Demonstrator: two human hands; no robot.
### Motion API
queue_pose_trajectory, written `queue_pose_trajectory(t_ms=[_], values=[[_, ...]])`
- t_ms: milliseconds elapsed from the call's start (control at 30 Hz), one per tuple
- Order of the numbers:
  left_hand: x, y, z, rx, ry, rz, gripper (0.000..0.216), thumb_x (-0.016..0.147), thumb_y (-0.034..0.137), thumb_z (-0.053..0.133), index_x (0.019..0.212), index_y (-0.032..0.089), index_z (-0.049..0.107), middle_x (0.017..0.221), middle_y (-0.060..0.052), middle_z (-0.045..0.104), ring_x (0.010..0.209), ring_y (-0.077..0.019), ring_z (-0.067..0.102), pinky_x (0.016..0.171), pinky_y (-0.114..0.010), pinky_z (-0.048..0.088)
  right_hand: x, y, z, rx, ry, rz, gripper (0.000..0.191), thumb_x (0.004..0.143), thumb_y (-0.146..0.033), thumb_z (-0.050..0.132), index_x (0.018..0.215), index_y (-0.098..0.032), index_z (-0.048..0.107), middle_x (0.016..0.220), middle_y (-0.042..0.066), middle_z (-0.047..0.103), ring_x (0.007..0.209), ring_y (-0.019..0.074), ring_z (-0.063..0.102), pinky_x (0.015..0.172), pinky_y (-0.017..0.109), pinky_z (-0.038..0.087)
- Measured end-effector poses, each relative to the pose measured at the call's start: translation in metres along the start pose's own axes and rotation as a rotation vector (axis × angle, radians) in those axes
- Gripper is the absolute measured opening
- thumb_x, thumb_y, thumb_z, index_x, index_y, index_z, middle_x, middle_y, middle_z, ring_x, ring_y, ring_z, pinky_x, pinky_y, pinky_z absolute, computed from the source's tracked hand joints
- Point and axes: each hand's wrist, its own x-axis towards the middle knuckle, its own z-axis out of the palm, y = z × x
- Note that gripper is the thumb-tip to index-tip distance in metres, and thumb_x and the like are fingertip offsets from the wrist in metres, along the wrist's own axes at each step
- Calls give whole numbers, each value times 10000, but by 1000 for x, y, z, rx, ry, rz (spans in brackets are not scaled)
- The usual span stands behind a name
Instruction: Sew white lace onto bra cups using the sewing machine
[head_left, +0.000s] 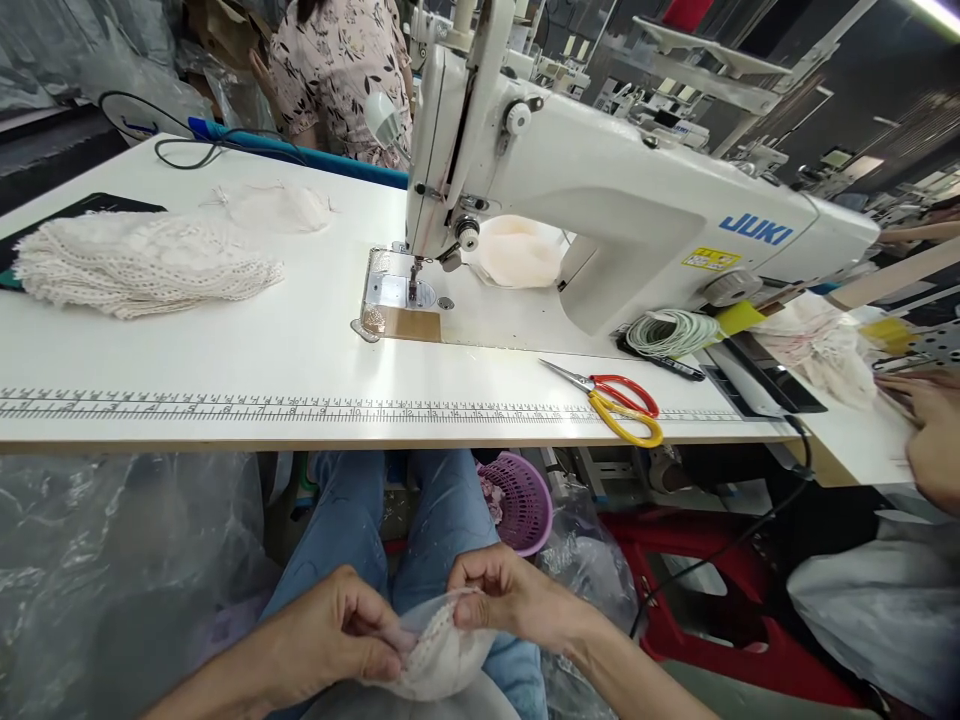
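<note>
Above my lap, both hands pinch a small piece of sheer white fabric [442, 655] with a stitched, lace-like edge. My left hand [330, 640] is closed on its left end, thumb against fingers. My right hand [517, 600] grips the upper right part of the edge between thumb and fingers. The fabric hangs in a rounded pouch between them. Beyond the table edge stands a white JUKI sewing machine [637, 180], its presser foot [413, 280] over the needle plate. No fabric shows under the foot.
On the table [315, 350] lie a lace fabric stack [142, 260], a loose white piece [274, 207], scissors [615, 395] and a coiled cord [667, 332]. Pale round pieces [517, 250] rest behind the needle. Below are a purple basket [525, 505] and plastic bags. Another person's hand [934, 440] is at right.
</note>
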Motion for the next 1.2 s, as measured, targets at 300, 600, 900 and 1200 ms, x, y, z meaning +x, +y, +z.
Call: queue_pose_trajectory(t_ms=[300, 600, 900, 1200], values=[[-5, 6, -7, 52, -8, -32, 80, 602, 219, 707, 653, 203, 766, 516, 24, 614, 517, -94, 389, 557, -206, 341, 3, -6, 4, -29, -30, 3, 400, 593, -464, 777, 700, -95, 665, 620, -10, 581, 559, 57, 483, 553, 189, 358], [-7, -2, -11, 38, 21, -64, 153, 546, 228, 754, 695, 196, 766, 541, 22, 636, 524, -95, 446, 558, -192, 373, 7, -6, 5, -52, -23, 10, 405, 515, -445, 817, 681, -102, 679, 639, -4, 598, 573, 72, 501, 599, 214, 397], [-6, 4, -6, 42, -40, 4, 223, 586, 345, 766, 677, 143, 747, 491, 60, 381, 518, -81, 255, 484, -211, 202, 9, -10, 13, -101, -14, 13, 434, 531, -497, 790, 693, -107, 691, 611, -8, 585, 560, 75, 488, 572, 212, 393], [-3, 3, -7, 62, 36, 8, 144, 635, 266, 683, 649, 146, 761, 455, 45, 429, 493, -80, 282, 483, -219, 223, 8, -12, 13, -98, 6, 26, 364, 530, -414, 810, 707, -112, 712, 621, -4, 615, 552, 63, 508, 597, 207, 413]])
